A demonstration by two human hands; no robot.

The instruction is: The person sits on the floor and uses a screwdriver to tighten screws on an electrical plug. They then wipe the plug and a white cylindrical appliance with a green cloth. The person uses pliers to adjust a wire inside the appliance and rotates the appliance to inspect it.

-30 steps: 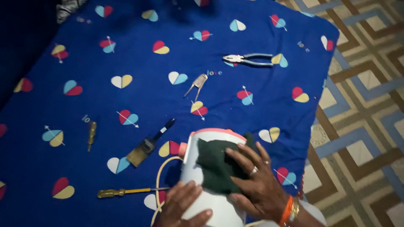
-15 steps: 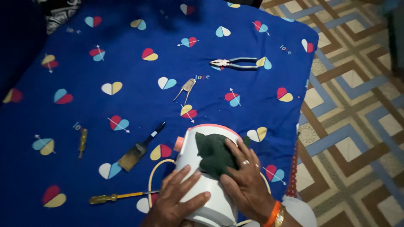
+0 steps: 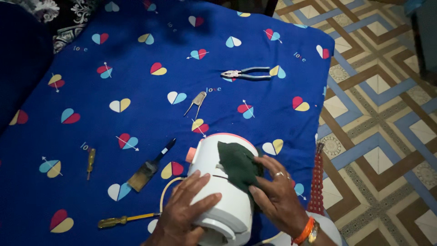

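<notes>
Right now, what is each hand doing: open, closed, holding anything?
Left hand: open, fingers spread flat on the white appliance, steadying it.
Right hand: pressing the dark green cloth against the appliance, fingers curled on it.

left hand (image 3: 184, 209) lies flat, fingers spread; right hand (image 3: 275, 193) curls with fingers pressed down, ring on one finger, bangle at wrist.
</notes>
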